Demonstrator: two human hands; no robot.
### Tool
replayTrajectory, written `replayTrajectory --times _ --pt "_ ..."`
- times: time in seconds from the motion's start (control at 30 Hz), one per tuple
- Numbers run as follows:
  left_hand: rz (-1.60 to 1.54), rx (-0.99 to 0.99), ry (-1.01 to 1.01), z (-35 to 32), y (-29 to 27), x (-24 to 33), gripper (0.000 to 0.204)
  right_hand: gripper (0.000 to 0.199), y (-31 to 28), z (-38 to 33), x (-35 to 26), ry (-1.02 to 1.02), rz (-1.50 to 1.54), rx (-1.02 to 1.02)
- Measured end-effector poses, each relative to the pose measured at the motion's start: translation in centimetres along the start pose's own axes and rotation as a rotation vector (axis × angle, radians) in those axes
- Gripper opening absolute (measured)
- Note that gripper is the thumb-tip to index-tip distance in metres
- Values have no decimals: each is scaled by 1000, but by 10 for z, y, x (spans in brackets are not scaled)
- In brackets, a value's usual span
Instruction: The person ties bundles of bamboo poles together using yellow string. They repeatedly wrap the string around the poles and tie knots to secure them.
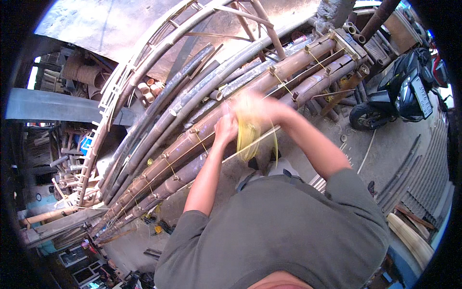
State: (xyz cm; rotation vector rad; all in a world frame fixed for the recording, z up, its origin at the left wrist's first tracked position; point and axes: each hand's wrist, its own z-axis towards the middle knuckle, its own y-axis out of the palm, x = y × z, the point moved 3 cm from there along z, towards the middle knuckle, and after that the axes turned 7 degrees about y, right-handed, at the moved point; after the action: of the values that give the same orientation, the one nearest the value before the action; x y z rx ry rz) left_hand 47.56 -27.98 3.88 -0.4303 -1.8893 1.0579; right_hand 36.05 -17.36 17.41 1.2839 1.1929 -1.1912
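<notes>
My left hand (226, 127) is closed over the long brown bamboo poles (187, 140); what its fingers grip is hidden. Just right of it, my right hand (262, 109) is smeared by motion, so its fingers cannot be read. A loose hank of yellow twine (248, 137) hangs below the hands, and I cannot tell which hand bears it. Behind the twine a thin pale strip (232, 157) runs slantwise. The poles lie side by side, with thin yellow ties (172, 166) and short pegs across them at intervals.
A curved bamboo frame (126, 92) arches over at the left, with dark poles (166, 120) beside it. Cut bamboo pieces (149, 90) lie behind them. At the right stands a black motorbike (390, 103); corrugated sheets (423, 168) lie on the floor near it.
</notes>
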Motion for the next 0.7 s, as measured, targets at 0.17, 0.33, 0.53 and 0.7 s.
replayTrajectory --times 0.17,0.33,0.53,0.7 --pt "-336 131 232 8 -17 16 28 37 65 -82 150 242 -817 67" --pt "-835 357 287 81 -83 71 25 38 78 -70 137 315 -605 122" --pt "16 272 196 139 -31 -30 34 23 99 -68 144 335 -1073 270" --pt "63 223 291 36 -103 -24 33 28 191 -42 134 280 -92 264"
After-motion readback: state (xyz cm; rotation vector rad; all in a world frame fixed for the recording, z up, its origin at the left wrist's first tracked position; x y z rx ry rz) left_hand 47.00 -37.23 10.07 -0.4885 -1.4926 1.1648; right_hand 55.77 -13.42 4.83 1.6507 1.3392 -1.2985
